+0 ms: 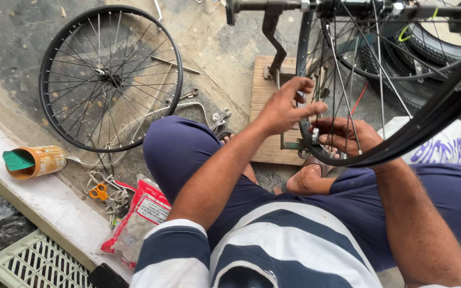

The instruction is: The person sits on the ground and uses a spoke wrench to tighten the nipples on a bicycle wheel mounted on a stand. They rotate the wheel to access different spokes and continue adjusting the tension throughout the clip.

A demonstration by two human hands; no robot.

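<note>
Both hands' grip on wheel rim (331, 158), (left hand (284, 109) above, right hand (345, 136) below)

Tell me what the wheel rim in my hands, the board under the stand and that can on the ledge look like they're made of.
Wheel rim: metal, probably, with a smooth black coating and thin bright wire spokes; both the left hand and right hand are on it.
Board: bare, pale wood, grain and plank edges visible.
Can: metal, orange-brown and blotchy, apparently rusted.

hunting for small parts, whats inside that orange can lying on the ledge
The orange can lies on its side on the ledge, mouth facing left. A green, flat piece fills the opening. Whatever is deeper inside is covered by it and the can's wall.
</note>
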